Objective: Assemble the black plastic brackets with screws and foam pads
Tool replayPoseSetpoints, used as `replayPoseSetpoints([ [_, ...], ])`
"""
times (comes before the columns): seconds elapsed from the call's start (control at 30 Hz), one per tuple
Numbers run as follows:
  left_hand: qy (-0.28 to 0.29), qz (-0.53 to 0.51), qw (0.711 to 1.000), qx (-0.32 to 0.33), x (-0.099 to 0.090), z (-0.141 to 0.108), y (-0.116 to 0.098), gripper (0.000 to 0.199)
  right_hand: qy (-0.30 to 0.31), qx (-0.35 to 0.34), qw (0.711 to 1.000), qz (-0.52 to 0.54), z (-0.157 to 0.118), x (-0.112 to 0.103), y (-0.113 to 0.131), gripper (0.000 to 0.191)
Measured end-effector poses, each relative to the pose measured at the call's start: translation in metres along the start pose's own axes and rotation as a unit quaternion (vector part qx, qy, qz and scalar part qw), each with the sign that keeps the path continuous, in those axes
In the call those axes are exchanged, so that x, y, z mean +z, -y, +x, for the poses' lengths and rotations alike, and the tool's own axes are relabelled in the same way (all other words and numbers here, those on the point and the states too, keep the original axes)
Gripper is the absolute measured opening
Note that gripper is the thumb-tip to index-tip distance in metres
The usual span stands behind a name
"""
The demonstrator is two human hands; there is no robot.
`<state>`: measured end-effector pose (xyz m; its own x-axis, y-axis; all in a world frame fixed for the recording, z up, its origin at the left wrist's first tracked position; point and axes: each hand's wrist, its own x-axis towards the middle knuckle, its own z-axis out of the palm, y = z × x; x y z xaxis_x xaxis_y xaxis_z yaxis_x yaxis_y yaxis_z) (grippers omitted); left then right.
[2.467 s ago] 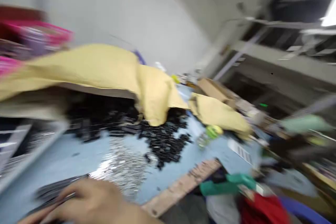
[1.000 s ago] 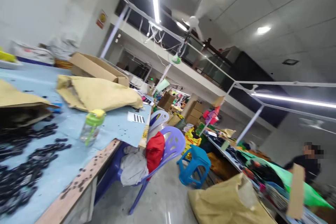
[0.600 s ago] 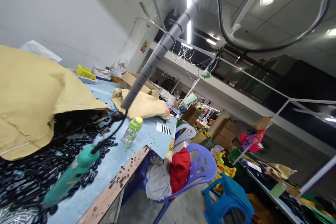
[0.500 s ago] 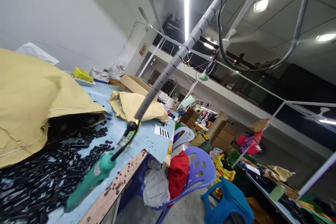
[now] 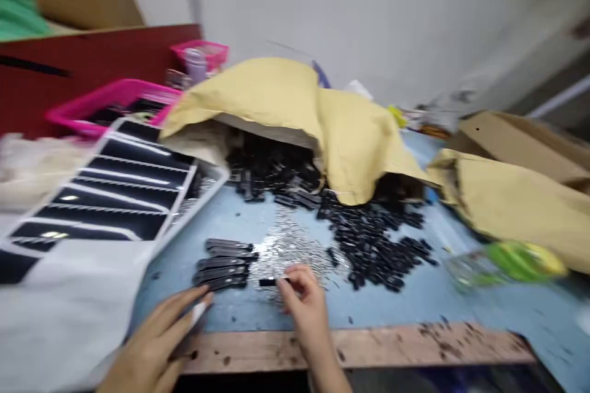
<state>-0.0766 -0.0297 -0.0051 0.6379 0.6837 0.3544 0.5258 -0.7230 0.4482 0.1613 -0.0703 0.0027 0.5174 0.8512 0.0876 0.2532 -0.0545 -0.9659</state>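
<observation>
A: What does the right hand point(image 5: 306, 304) have?

B: A short, flat black strip point(image 5: 268, 282), pinched between thumb and fingers, above the near edge of a spread of silvery slivers point(image 5: 295, 249), thin and glinting like metal.

A: And the left hand point(image 5: 152, 341)?

B: It's just beside a fanned stack of dark strips point(image 5: 224, 263), longer and smooth. A whitish piece point(image 5: 199, 313) shows at its fingers, but it's blurred; I can't tell whether they grip it.

A: What's the bench point(image 5: 244, 316) like?

B: Pale blue on top, with a pinkish wooden edge point(image 5: 369, 346) speckled with dark spots. Small black parts point(image 5: 382, 252) lie heaped right of the slivers, in front of a creased, yellow, papery sack point(image 5: 271, 92).

A: Any printing?

B: On the left, a white sheet point(image 5: 87, 307) carries glossy black panels edged with fine tooth-like marks, too blurred to read. Far right, there's a see-through bottle point(image 5: 477, 267) with a green-and-yellow top.
</observation>
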Motion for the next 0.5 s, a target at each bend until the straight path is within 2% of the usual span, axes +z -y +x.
replayPoseSetpoints([
  [0.1, 0.016, 0.03, 0.999, -0.037, -0.005, -0.009, 0.0, 0.065, 0.045, 0.055, 0.996, 0.06, -0.002, 0.016, -0.006, 0.034],
  [0.17, 0.008, 0.044, 0.998, -0.036, -0.003, -0.005, -0.002, 0.072, 0.076, 0.092, 0.99, 0.08, -0.001, 0.018, -0.004, 0.033],
  [0.27, -0.009, 0.054, 0.998, -0.034, -0.004, -0.002, -0.001, 0.07, 0.096, 0.116, 0.984, 0.099, 0.0, 0.03, 0.002, 0.034],
  [0.5, -0.007, 0.061, 0.997, -0.036, -0.011, -0.014, 0.004, 0.064, 0.154, 0.11, 0.978, 0.084, -0.003, 0.069, 0.01, 0.027],
])
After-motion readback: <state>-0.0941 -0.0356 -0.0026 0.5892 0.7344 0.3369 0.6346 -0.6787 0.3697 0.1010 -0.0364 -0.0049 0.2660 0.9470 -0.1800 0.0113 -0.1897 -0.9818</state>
